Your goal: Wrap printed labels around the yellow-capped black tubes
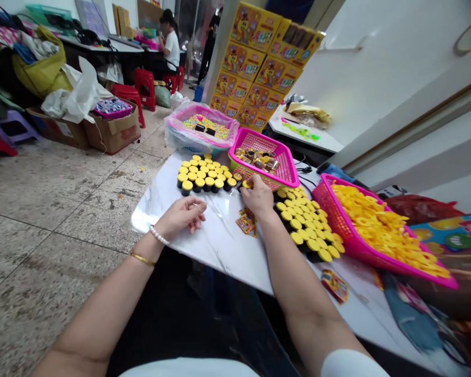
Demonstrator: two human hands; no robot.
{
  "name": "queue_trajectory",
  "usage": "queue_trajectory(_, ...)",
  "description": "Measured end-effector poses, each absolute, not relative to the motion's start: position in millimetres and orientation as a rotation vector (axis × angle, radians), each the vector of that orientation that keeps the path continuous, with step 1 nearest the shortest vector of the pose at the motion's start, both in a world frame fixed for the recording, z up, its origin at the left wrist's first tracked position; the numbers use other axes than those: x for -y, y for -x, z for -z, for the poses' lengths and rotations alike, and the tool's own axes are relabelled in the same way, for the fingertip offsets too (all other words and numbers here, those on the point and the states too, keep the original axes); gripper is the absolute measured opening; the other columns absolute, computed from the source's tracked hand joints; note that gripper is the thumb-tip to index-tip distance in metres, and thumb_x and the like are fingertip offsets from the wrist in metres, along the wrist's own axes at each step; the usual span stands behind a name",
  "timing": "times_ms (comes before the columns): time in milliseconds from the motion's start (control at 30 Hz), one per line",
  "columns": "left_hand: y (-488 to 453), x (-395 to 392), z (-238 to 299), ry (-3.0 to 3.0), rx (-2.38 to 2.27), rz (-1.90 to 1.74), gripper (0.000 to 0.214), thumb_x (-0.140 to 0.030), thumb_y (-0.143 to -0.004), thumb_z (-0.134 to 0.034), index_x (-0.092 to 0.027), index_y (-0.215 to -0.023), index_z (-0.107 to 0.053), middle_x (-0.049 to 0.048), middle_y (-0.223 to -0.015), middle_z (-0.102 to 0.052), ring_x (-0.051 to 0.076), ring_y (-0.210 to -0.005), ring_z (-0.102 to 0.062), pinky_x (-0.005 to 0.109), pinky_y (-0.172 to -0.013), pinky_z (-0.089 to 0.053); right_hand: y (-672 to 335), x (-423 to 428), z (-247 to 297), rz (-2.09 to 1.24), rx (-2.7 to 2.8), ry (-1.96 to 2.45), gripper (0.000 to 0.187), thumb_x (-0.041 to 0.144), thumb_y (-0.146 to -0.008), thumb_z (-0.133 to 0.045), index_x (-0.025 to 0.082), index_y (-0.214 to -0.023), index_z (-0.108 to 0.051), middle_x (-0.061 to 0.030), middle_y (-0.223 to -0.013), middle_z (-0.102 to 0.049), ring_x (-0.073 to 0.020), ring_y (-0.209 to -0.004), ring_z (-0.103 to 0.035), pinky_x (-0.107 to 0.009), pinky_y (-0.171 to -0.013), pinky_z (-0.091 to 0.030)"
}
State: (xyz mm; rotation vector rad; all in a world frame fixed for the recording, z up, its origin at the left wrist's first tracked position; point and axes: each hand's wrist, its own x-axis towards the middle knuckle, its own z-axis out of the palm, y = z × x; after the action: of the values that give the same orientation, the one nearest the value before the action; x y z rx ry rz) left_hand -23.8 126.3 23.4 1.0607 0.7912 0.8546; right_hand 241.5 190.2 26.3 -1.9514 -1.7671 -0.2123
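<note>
My right hand [258, 198] reaches to the front of a pink basket [265, 137], its fingers closed at a small black jar with a yellow lid [247, 184]. My left hand [183, 214] hovers above the white marbled table [220, 246], thumb and fingers curled together; anything between them is hidden. Beyond it stands a group of upright yellow-lidded black jars [204, 174]. A second group of these jars [310, 222] lies to the right of my right forearm. Small printed cards [246, 222] rest just below my right hand. Brown and gold wrapped pieces [259, 158] fill the pink basket's bottom.
A plastic-lined basket [172, 125] holds colourful beads at the back. On the right, a pink basket [325, 201] is heaped with yellow plastic pieces [377, 225]. Printed yellow boxes [255, 68] are stacked behind. A seated person [171, 50] works in the distance near red stools [144, 86].
</note>
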Motion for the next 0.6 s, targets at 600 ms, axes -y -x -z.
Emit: queue_trajectory(600,23,-125,-23,-1.098,-0.797,-0.850,0.043,-0.049,-0.076,-0.077,-0.013,-0.093,-0.061,0.0027,-0.068,-0.065,0.008,-0.044,-0.056,0.018,-0.037,-0.042,-241,-80,-14,0.033,1.767,1.859,0.027,0.043,-0.083,-0.065,0.021,-0.083,-0.079,-0.0086,-0.081,-0.070,-0.0237,-0.076,-0.062,-0.038,-0.073,-0.046)
